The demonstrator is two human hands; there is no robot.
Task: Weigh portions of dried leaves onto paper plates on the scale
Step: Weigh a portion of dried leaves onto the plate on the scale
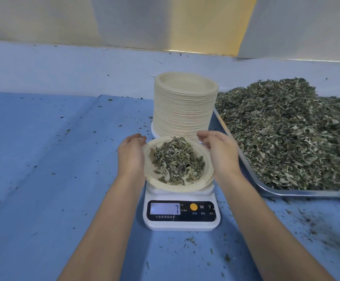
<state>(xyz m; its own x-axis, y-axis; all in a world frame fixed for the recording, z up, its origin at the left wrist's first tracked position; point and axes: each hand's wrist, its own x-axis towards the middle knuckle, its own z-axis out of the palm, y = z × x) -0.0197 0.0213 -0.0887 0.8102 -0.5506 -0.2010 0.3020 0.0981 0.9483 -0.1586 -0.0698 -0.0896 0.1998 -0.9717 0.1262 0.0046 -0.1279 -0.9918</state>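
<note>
1. Blue table cover [53,159] is littered with leaf crumbs, mostly near right.
2. On the right, a metal tray [286,192] holds a big heap of dried leaves [286,128], so I'd say loads is left to portion out.
3. The stack of paper plates [185,106], far centre just behind the scale, is really tall. By my guess the job's nowhere near finished.
4. The white digital scale [182,222] sits near centre.
5. One paper plate [177,186] is on its platform, a bit tilted, with a modest portion of leaves [177,161] in it.
6. Left hand [131,153] and right hand [219,151] cup the plate's left and right sides, fingers gently curved against the rim. Can't tell if they actually grip it or only touch.
7. The display [165,208] shows a 7. No finished plates are in view, so there's no count of done portions.
</note>
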